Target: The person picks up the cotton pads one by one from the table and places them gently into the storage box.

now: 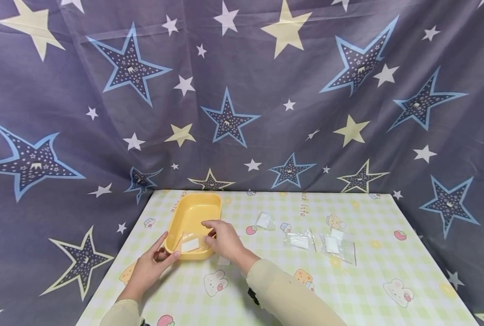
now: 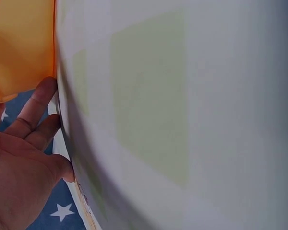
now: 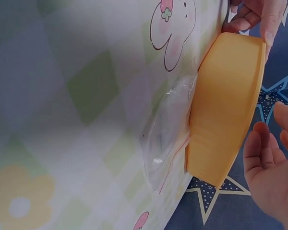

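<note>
A yellow plastic basin (image 1: 215,203) stands at the table's left side. Inside it, near the front, lies a white packet (image 1: 190,245) in clear plastic. My left hand (image 1: 150,267) grips the basin's near-left corner, its thumb at the front rim and its fingers along the left side. Over the right rim is my right hand (image 1: 225,240), its fingers loosely bent and nothing seen between them. On the table beside the basin, a clear zip bag (image 3: 168,124) shows in the right wrist view. The left wrist view shows the left hand's fingers (image 2: 38,98) against the basin's wall.
Several clear bags with white contents lie to the right: one small bag (image 1: 265,220), a middle bag (image 1: 299,241) and overlapping bags (image 1: 334,244). A checked cloth (image 1: 266,280) covers the table. Behind hangs a dark star-patterned curtain (image 1: 258,149).
</note>
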`<state>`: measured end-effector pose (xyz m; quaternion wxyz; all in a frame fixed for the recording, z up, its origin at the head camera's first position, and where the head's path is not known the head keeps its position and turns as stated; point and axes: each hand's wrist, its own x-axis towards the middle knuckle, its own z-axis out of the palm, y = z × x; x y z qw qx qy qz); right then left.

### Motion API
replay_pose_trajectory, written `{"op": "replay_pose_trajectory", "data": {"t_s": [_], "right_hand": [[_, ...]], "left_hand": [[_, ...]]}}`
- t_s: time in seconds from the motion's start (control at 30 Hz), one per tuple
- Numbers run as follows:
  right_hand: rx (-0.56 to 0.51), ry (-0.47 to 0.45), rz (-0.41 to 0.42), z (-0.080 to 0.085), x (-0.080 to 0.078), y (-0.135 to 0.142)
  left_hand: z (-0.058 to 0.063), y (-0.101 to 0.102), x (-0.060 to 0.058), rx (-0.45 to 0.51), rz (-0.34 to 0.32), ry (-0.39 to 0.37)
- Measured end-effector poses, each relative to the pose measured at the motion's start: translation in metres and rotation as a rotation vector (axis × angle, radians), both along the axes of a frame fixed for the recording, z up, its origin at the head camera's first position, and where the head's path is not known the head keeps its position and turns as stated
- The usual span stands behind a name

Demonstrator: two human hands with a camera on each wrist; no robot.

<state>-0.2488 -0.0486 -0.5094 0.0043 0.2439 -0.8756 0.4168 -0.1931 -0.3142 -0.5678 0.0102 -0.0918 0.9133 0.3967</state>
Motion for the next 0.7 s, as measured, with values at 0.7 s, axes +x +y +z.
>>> {"op": "replay_pose_trajectory", "data": {"t_s": [0.7], "right_hand": [[-0.016, -0.005, -0.054, -0.002, -0.004, 0.041]], "left_hand": [[0.003, 0.002, 0.002, -0.013, -0.005, 0.010]]}}
